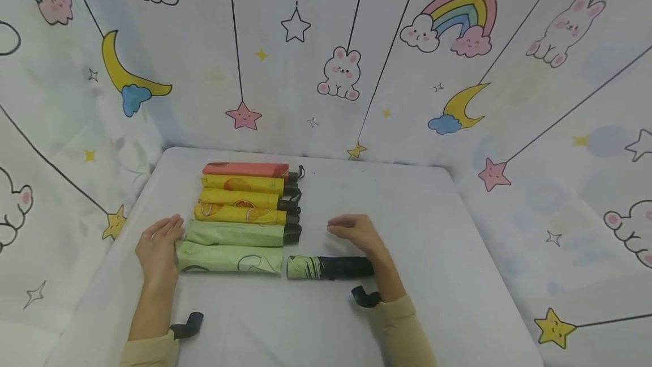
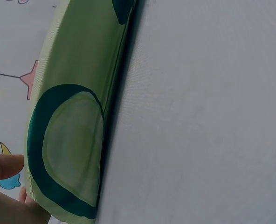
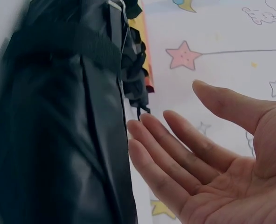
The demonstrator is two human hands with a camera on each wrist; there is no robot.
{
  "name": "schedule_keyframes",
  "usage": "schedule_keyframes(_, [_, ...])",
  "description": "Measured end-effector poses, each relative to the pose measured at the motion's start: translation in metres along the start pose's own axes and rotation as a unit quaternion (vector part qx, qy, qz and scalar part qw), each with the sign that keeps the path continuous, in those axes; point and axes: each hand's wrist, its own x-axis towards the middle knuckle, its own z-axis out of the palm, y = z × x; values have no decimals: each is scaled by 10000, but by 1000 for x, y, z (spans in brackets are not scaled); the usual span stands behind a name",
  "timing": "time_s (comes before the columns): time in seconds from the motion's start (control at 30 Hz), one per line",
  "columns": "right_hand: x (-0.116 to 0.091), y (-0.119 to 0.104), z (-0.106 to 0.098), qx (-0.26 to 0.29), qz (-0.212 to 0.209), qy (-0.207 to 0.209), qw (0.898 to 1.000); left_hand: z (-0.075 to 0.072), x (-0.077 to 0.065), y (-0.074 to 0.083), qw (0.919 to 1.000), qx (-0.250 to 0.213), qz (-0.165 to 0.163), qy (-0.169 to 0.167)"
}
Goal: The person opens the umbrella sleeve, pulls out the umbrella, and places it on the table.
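A green umbrella sleeve (image 1: 229,258) with dark green ring shapes lies at the front of a row. My left hand (image 1: 159,248) rests against its left end with fingers fairly straight; in the left wrist view the thumb (image 2: 6,167) meets the sleeve's edge. Just right of the sleeve, a small gap apart, lies a folded umbrella (image 1: 346,268), mostly black with a green striped end. Over its right end my right hand (image 1: 356,234) hovers, holding nothing. The right wrist view shows its fingers spread beside the black cloth (image 3: 58,140) and strap.
Behind the sleeve lie a light green umbrella (image 1: 236,233), three yellow umbrellas (image 1: 239,199) with orange-slice prints and a red umbrella (image 1: 247,169), their black handles facing right. The white table (image 1: 407,208) is bordered by a curtain (image 1: 285,72) printed with stars, rabbits and moons.
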Motion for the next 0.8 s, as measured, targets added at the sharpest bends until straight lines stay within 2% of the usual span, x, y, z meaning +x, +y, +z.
schedule_keyframes(0.13, [6,-5,8,21,-92,-84,9999,2,2,-1,9999,101,49,-74])
schedule_keyframes(0.33, [11,-13,24,136,-160,-312,9993,3,6,-5,9996,236,-43,-152])
schedule_keyframes(0.63, [17,-22,45,298,151,-658,9973,4,11,-8,9994,269,119,-181])
schedule_keyframes(0.8, [19,-23,53,255,257,-709,9968,5,11,-9,9992,313,152,-187])
